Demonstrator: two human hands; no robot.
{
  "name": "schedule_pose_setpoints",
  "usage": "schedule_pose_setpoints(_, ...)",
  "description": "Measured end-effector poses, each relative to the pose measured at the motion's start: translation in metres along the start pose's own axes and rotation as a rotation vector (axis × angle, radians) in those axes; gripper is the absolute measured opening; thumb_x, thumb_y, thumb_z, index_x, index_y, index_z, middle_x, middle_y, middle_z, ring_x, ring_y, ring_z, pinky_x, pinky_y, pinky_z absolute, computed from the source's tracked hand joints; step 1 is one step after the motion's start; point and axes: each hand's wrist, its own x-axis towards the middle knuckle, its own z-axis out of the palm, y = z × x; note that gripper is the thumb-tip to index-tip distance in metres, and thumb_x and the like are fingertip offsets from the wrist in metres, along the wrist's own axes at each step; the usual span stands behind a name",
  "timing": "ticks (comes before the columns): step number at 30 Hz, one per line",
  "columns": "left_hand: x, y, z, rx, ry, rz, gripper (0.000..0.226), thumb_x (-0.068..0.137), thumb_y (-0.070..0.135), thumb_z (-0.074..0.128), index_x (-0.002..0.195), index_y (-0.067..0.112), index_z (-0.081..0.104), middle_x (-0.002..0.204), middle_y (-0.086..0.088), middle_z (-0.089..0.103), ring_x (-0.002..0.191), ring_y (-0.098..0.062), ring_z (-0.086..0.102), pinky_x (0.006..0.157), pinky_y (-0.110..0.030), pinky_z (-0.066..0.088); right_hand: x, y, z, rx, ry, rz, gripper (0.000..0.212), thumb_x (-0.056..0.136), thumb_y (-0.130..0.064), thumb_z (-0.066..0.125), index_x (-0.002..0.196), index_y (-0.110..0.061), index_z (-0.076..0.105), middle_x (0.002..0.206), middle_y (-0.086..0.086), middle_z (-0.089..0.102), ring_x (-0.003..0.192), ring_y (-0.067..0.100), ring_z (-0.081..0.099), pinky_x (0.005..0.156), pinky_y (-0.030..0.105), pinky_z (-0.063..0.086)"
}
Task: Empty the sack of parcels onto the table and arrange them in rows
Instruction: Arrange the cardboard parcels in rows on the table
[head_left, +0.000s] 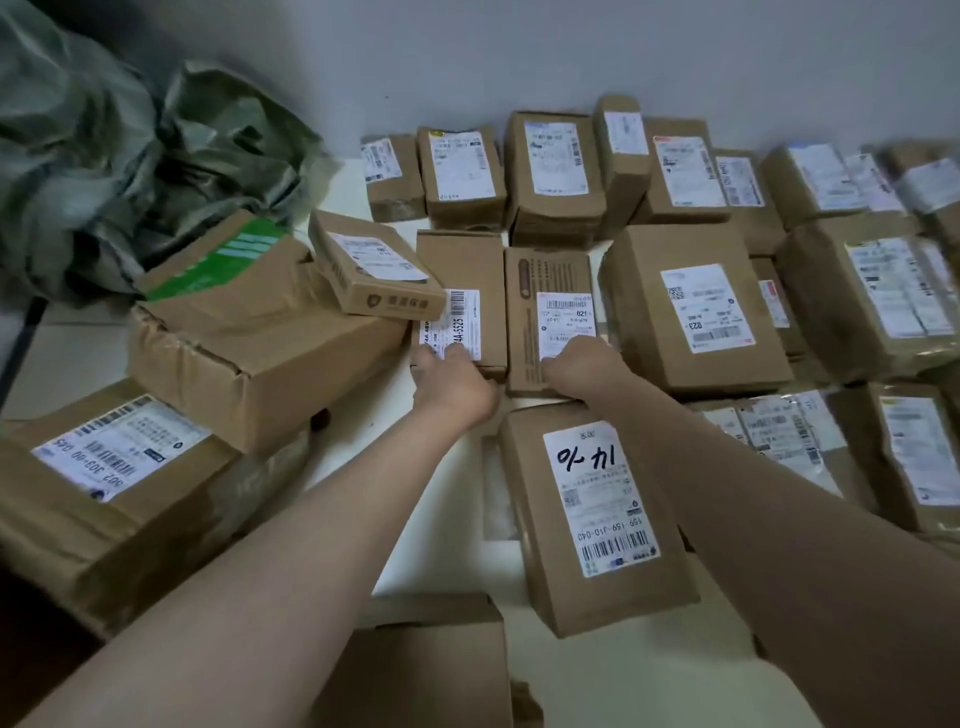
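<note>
2 brown cardboard parcels lie side by side in the middle row, the left parcel (467, 270) under the left hand (452, 387) and the right parcel (545, 291) under the right hand (584, 369). Each hand's fingers lie over the near end of its box, on the white shipping label. The thumbs are hidden, so I cannot tell whether the hands grip or only press.

A far row of boxes (553, 171) stands against the wall, all matte kraft card with printed labels, and more rows fill the right side, some glossy with clear tape. Nearer, a handwritten-label parcel (597, 519) lies beside the right forearm. At the left a loose pile leans unevenly: a dented large box (260, 384), a green-printed carton (223, 275) on it, and a slim tilted box (374, 270).

The sack (104, 156), crumpled grey-green woven plastic, slumps at the far left corner. The worktop (649, 675) is smooth and white, and the wall (519, 52) is plain pale grey.
</note>
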Motion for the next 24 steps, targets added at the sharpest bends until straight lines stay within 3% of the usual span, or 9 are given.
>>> schedule_pose_setpoints(3, -0.011, 0.005, -0.019, 0.056, 0.123, 0.045, 0.048, 0.092, 0.027, 0.054, 0.137, 0.019, 0.040, 0.140, -0.012, 0.031, 0.118, -0.034, 0.052, 0.092, -0.036, 0.044, -0.007, -0.016, 0.002, 0.096, 0.093, -0.010, 0.024, 0.090, -0.029, 0.046, 0.100, -0.011, 0.058, 0.108, 0.013, 0.061, 0.105, 0.031, 0.057, 0.090, 0.036, 0.049)
schedule_pose_setpoints(6, -0.029, 0.012, -0.062, -0.038, 0.582, 0.275, 0.033, 0.089, 0.019, 0.056, 0.121, 0.017, 0.047, 0.125, -0.010, 0.044, 0.103, -0.032, 0.056, 0.076, -0.036, 0.042, -0.016, -0.046, 0.004, 0.314, 0.177, -0.116, 0.042, 0.093, -0.033, 0.046, 0.131, -0.017, 0.057, 0.128, 0.008, 0.059, 0.112, 0.029, 0.058, 0.095, 0.040, 0.049)
schedule_pose_setpoints(9, -0.029, 0.003, -0.110, 0.053, 0.859, 0.371, 0.037, 0.082, 0.020, 0.062, 0.116, 0.016, 0.050, 0.122, -0.012, 0.046, 0.110, -0.032, 0.051, 0.089, -0.039, 0.042, -0.034, -0.085, 0.006, 0.438, 0.073, -0.225, 0.066, 0.088, -0.050, 0.053, 0.149, -0.040, 0.031, 0.145, 0.006, 0.043, 0.110, 0.024, 0.054, 0.094, 0.040, 0.050)
schedule_pose_setpoints(11, -0.024, -0.015, -0.137, 0.267, 0.724, 0.205, 0.059, 0.080, 0.041, 0.067, 0.130, 0.020, 0.044, 0.135, -0.018, 0.041, 0.128, -0.037, 0.038, 0.108, -0.047, 0.028, -0.045, -0.103, 0.015, 0.406, 0.005, -0.301, 0.075, 0.091, -0.046, 0.057, 0.152, -0.049, 0.013, 0.161, 0.005, 0.012, 0.128, 0.030, 0.047, 0.102, 0.032, 0.042)
schedule_pose_setpoints(13, -0.023, -0.036, -0.157, 0.447, 0.416, 0.013, 0.095, 0.071, 0.067, 0.067, 0.145, 0.024, 0.027, 0.150, -0.025, 0.027, 0.142, -0.042, 0.018, 0.114, -0.062, 0.006, -0.051, -0.114, 0.021, 0.288, -0.035, -0.381, 0.079, 0.095, -0.032, 0.058, 0.154, -0.045, 0.006, 0.164, -0.004, -0.009, 0.139, 0.028, 0.037, 0.095, 0.024, 0.033)
schedule_pose_setpoints(15, -0.027, -0.053, -0.164, 0.586, 0.207, -0.094, 0.112, 0.066, 0.076, 0.065, 0.151, 0.023, 0.014, 0.156, -0.028, 0.013, 0.145, -0.045, 0.007, 0.110, -0.071, -0.002, -0.054, -0.121, 0.028, 0.232, -0.043, -0.450, 0.073, 0.095, -0.024, 0.058, 0.153, -0.039, 0.017, 0.163, -0.004, 0.001, 0.138, 0.028, 0.038, 0.092, 0.024, 0.034)
schedule_pose_setpoints(18, -0.036, -0.064, -0.166, 0.678, 0.098, -0.147, 0.100, 0.074, 0.059, 0.069, 0.150, 0.019, 0.017, 0.157, -0.029, 0.009, 0.144, -0.047, 0.006, 0.108, -0.074, 0.002, -0.061, -0.130, 0.033, 0.338, -0.044, -0.449, 0.052, 0.091, -0.017, 0.062, 0.138, -0.026, 0.041, 0.142, 0.003, 0.034, 0.119, 0.023, 0.049, 0.081, 0.020, 0.040)
schedule_pose_setpoints(21, -0.047, -0.072, -0.170, 0.714, 0.070, -0.164, 0.095, 0.070, 0.051, 0.071, 0.146, 0.020, 0.025, 0.152, -0.026, 0.019, 0.141, -0.045, 0.014, 0.111, -0.062, 0.014, -0.068, -0.136, 0.042, 0.475, -0.047, -0.390, 0.018, 0.093, -0.017, 0.058, 0.110, -0.021, 0.056, 0.121, 0.004, 0.053, 0.097, 0.019, 0.052, 0.049, 0.011, 0.040)
schedule_pose_setpoints(24, -0.057, -0.082, -0.174, 0.755, 0.092, -0.166, 0.094, 0.063, 0.056, 0.075, 0.142, 0.024, 0.034, 0.143, -0.023, 0.029, 0.134, -0.040, 0.022, 0.107, -0.056, 0.021, -0.078, -0.143, 0.053, 0.675, -0.088, -0.254, 0.021, 0.096, -0.022, 0.052, 0.113, -0.019, 0.064, 0.111, 0.003, 0.061, 0.094, 0.021, 0.052, 0.056, 0.020, 0.040)
